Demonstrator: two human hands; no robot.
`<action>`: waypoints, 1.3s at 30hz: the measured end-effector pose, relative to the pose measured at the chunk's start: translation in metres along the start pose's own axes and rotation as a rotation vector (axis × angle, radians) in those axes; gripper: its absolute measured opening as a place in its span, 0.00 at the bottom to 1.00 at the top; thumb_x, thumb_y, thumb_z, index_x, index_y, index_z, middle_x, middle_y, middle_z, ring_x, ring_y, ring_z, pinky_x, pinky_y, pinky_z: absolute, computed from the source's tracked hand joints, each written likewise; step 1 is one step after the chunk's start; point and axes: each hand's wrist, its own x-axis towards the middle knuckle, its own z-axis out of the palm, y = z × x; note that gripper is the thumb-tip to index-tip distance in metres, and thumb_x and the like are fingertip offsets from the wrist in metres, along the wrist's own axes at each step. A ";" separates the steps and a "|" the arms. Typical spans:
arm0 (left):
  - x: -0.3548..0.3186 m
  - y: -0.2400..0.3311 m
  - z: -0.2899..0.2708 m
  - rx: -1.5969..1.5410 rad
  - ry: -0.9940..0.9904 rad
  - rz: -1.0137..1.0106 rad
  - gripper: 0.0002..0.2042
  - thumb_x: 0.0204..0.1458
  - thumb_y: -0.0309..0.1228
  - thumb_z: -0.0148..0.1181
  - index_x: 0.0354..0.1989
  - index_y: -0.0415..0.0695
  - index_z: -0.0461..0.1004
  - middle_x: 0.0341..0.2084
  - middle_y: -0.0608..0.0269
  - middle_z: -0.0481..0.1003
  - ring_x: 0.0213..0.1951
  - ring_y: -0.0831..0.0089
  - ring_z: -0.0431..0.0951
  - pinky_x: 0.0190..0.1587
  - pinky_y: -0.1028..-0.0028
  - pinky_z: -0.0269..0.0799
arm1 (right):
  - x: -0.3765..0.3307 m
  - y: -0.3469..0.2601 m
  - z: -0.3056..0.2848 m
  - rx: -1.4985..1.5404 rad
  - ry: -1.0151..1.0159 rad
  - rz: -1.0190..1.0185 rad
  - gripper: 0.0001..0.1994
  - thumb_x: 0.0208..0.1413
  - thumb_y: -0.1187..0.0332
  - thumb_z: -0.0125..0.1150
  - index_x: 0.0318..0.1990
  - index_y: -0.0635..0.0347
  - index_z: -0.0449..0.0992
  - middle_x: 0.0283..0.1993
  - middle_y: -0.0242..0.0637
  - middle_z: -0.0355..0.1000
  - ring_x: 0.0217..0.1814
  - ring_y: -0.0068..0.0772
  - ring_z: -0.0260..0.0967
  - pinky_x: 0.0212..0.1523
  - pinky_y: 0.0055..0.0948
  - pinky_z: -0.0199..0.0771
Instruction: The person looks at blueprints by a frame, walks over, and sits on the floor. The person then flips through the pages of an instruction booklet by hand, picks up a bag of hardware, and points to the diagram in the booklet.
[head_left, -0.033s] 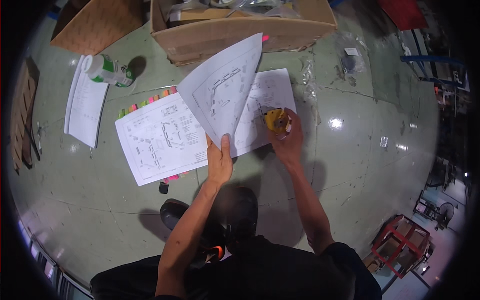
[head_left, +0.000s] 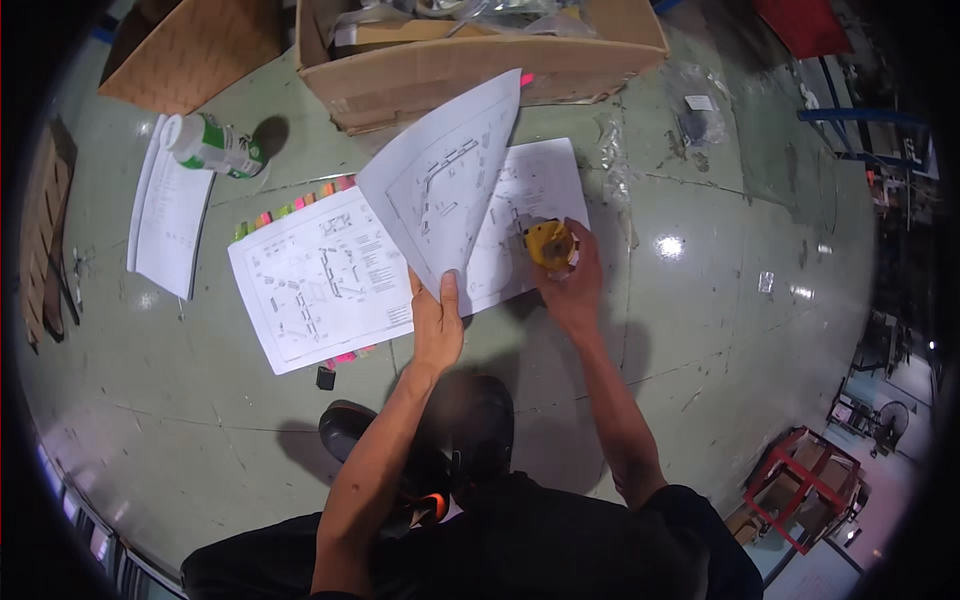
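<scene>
Left hand [head_left: 437,322]: thumb on top, fingers beneath, pinching the lower corner of a raised sheet [head_left: 435,175], line drawings on its face, curling up and away from the grip.

Right hand [head_left: 570,290]: fingers curled around a yellow tape measure [head_left: 549,243], to the right of the left-hand grip, over the right-hand page. Whether the case touches the paper, cannot tell.

Drawing set [head_left: 320,285]: opened out, printed with diagrams, lying beneath and to both sides of the left-hand grip; coloured tabs [head_left: 290,208] along its far edge, more along the near edge.

Small black object [head_left: 326,378]: nearer the body than the left-hand grip and to its left, just beside the near tabs; kind unclear.

Dark shoes [head_left: 484,415]: on the body side of the left hand, one partly behind the forearm.

Large cardboard box [head_left: 480,82]: beyond both grips, open, holding clear plastic wrapping.

White-and-green bottle [head_left: 215,147]: far left of the grips, lying beside printed papers [head_left: 170,225].

Red metal frame [head_left: 800,490]: well apart, right and bodyward of the right hand.
</scene>
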 end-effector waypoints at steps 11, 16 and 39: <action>0.003 0.001 0.017 1.189 -0.193 0.465 0.34 0.47 0.21 0.52 0.66 0.59 0.57 0.70 0.52 0.40 0.69 0.39 0.36 0.66 0.38 0.34 | -0.014 0.010 -0.010 0.458 0.133 0.407 0.30 0.41 0.78 0.66 0.55 0.65 0.62 0.51 0.40 0.65 0.49 0.32 0.66 0.47 0.31 0.73; 0.005 0.007 0.024 1.190 -0.215 0.409 0.36 0.46 0.23 0.55 0.66 0.63 0.57 0.70 0.53 0.41 0.68 0.37 0.38 0.65 0.38 0.38 | -0.017 0.025 -0.042 0.666 0.442 0.523 0.22 0.47 0.79 0.63 0.50 0.61 0.65 0.46 0.34 0.65 0.39 0.24 0.66 0.37 0.24 0.68; 0.003 0.005 0.015 1.171 -0.299 0.453 0.33 0.45 0.27 0.59 0.63 0.65 0.62 0.70 0.62 0.42 0.71 0.57 0.38 0.67 0.41 0.33 | 0.010 -0.017 0.009 -0.230 0.027 -0.242 0.23 0.43 0.68 0.67 0.49 0.57 0.69 0.55 0.43 0.64 0.60 0.52 0.56 0.57 0.48 0.59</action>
